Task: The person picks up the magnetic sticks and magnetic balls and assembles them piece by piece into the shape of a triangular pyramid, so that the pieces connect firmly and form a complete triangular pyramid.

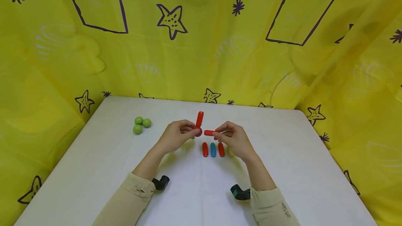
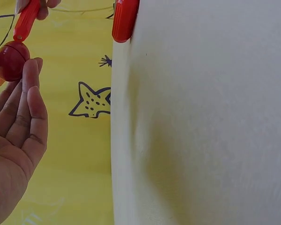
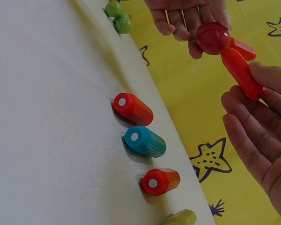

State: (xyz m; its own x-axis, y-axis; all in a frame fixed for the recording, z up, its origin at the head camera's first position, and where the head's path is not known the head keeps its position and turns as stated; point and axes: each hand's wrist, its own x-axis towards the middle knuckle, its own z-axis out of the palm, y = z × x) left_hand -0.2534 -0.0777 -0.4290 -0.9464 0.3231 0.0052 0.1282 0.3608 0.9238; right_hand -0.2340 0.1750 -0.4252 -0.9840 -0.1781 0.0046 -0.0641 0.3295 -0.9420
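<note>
My left hand (image 1: 173, 137) pinches a glossy red ball (image 2: 12, 61), likely light and slippery; my right hand (image 1: 236, 139) pinches a ridged, stiff-looking red plastic rod (image 3: 240, 71), best gripped mid-length.

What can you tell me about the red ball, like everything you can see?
The red ball is round, smooth and shiny, maybe plastic or painted wood, with a thin dark line curving across it. The left hand pinches it above the white table. One red stick sticks out of it. Another red stick, in the right hand, points at it; I can't tell if they touch.
</note>
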